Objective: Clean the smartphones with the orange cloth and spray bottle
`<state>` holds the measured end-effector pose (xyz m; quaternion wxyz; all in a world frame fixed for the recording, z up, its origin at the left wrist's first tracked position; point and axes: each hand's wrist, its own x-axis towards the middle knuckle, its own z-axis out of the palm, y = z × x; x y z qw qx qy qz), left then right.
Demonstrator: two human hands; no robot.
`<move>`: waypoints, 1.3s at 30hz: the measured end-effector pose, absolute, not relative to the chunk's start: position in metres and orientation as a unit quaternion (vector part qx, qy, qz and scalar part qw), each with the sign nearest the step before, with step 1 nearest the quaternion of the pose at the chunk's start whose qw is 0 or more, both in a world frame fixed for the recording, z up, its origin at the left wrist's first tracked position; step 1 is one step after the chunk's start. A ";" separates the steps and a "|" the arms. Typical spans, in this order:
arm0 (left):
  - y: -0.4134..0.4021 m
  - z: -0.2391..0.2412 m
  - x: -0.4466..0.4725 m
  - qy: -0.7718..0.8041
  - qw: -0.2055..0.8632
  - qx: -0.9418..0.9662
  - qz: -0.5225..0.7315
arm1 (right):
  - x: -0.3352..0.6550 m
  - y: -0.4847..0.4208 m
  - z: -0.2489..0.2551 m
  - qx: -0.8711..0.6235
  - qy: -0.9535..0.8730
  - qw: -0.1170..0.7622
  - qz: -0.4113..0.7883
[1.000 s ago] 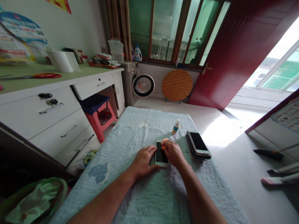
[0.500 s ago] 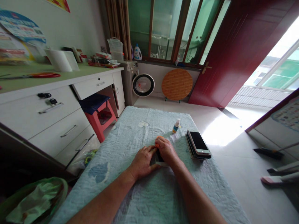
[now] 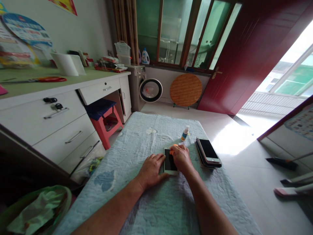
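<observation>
A white smartphone [image 3: 167, 163] with a dark screen lies face up on the quilted cover. My left hand [image 3: 152, 169] grips its left side, fingers along the edge and thumb near the bottom corner. In my closed right hand [image 3: 182, 158] is a bunched orange cloth [image 3: 174, 148], pressed on the upper right of the screen; most of it is hidden by the fingers. Just beyond that hand stands a small spray bottle [image 3: 185, 133] with a white cap. To the right rests a stack of devices, a white phone [image 3: 208, 150] on top.
The pale blue quilted cover [image 3: 141, 130] spreads under everything. On the left are a white desk [image 3: 58, 120], a red stool [image 3: 109, 129] and a green bin [image 3: 67, 199]. A washing machine [image 3: 134, 86] with its door open and a round wooden tabletop [image 3: 186, 89] stand behind.
My right hand has slid right across the phone with the orange cloth, uncovering more of the screen. My left hand stays at the phone's left edge.
</observation>
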<state>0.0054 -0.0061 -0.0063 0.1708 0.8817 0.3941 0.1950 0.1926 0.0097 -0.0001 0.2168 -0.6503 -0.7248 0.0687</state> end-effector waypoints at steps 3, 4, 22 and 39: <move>-0.006 -0.004 0.005 0.393 0.175 0.882 0.194 | 0.187 0.015 -0.007 -0.642 -0.722 0.246 0.081; -0.006 -0.003 0.005 0.391 0.179 0.882 0.193 | 0.184 0.016 -0.009 -0.637 -0.723 0.254 0.083; -0.010 0.001 0.008 0.403 0.164 0.880 0.189 | 0.180 0.007 -0.001 -0.612 -0.753 0.226 0.089; -0.009 -0.002 0.007 0.395 0.174 0.883 0.187 | 0.168 0.012 -0.007 -0.590 -0.765 0.244 0.087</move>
